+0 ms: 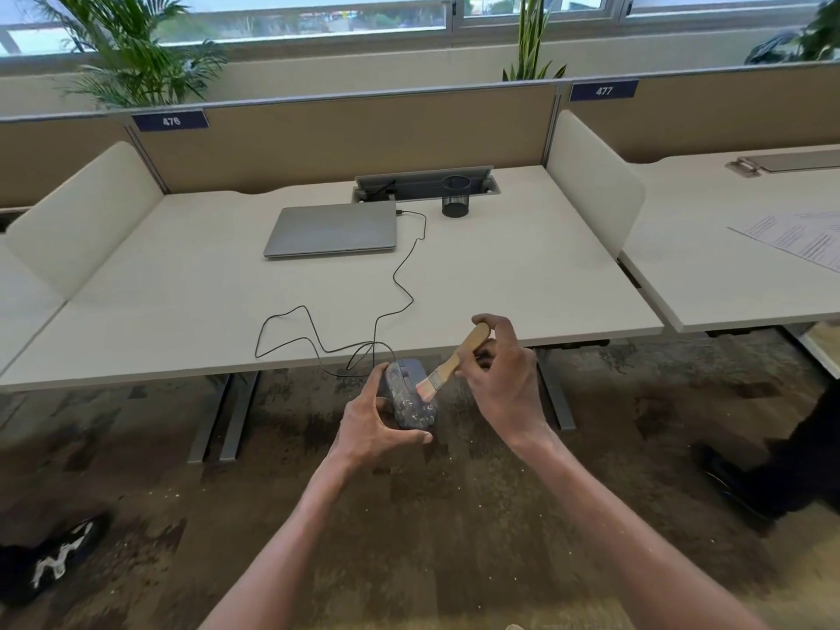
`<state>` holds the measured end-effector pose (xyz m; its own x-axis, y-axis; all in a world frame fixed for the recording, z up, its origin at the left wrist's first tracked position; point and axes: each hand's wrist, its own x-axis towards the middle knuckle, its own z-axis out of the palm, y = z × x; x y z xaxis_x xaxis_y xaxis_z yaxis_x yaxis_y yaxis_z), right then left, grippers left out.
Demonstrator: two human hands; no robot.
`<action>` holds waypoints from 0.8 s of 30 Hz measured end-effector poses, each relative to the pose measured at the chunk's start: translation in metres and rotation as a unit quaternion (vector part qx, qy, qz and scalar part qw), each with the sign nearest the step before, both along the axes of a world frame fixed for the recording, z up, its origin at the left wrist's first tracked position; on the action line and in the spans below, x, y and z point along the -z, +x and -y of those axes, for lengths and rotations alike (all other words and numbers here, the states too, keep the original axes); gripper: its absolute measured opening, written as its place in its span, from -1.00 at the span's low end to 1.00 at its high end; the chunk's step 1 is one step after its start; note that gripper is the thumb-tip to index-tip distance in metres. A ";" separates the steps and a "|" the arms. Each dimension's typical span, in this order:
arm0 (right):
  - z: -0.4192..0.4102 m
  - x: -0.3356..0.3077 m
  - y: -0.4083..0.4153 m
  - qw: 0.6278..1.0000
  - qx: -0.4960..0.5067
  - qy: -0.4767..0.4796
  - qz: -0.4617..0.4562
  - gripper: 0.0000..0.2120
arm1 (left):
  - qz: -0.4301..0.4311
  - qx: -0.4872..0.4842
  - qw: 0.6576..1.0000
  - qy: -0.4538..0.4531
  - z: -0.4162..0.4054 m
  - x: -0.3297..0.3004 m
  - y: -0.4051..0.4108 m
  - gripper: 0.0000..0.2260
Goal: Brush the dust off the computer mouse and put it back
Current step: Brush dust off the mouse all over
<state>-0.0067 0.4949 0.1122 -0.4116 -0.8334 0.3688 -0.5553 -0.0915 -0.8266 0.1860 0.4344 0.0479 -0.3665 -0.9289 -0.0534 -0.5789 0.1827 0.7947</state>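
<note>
A dusty grey computer mouse is held in my left hand just off the desk's front edge, over the carpet. Pale specks cover its top. Its black cable loops back across the desk to the closed grey laptop. My right hand grips a small wooden-handled paintbrush, and the bristles touch the mouse's upper right side.
The white desk carries a black mesh pen cup by the cable tray at the back. Side dividers stand left and right. Papers lie on the neighbouring desk to the right. Another person's shoes show on the carpet at both lower sides.
</note>
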 end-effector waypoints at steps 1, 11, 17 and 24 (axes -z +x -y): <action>-0.001 0.001 0.001 1.000 -0.004 0.002 -0.002 -0.59 | -0.006 0.003 1.000 0.001 0.000 0.000 0.000 0.14; -0.006 -0.002 -0.004 1.000 -0.022 -0.013 -0.001 -0.61 | -0.017 -0.007 1.000 -0.001 0.004 0.004 0.001 0.06; -0.021 0.005 -0.001 0.996 -0.094 -0.011 -0.005 -0.67 | -0.023 -0.017 1.000 0.008 0.009 0.008 0.003 0.08; -0.021 0.014 -0.004 0.995 -0.094 -0.001 -0.013 -0.70 | -0.019 -0.023 1.000 0.002 0.012 0.008 0.005 0.13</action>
<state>-0.0103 0.5154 0.0986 -0.2381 -0.8944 0.3786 -0.5488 -0.1977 -0.8122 0.1907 0.4221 0.0404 -0.3248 -0.9448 -0.0436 -0.5559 0.1534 0.8170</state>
